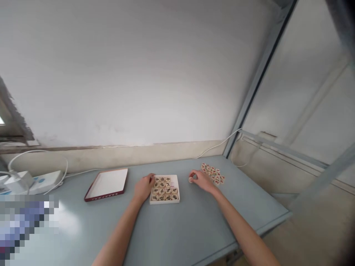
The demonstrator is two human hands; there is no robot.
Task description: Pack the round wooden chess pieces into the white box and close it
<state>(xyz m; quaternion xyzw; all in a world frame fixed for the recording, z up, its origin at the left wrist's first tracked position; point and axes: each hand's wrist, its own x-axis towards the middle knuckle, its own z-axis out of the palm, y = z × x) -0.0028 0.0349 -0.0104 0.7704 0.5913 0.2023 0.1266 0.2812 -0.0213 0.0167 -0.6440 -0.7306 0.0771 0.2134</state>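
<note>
A shallow white box [178, 188] sits on the table, with round wooden Chinese chess pieces [162, 191] in rows inside it, dark characters facing up. Part of its right side shows bare white bottom. My left hand [143, 187] grips the box's left side near the far corner, fingers curled at the wall. To the right of the box, my right hand [201, 180] pinches one Chinese chess piece [190, 179] between thumb and fingers, just over the table. Beyond that hand lies a loose cluster of pieces with red characters [213, 172], partly hidden by the hand.
A dark red box lid [107, 183] lies inside-up at the left. Farther left are a white power strip [46, 181] and a looping white cable [66, 166]. A wall backs the grey-blue table [177, 232]; a metal post [249, 99] rises at its far right corner.
</note>
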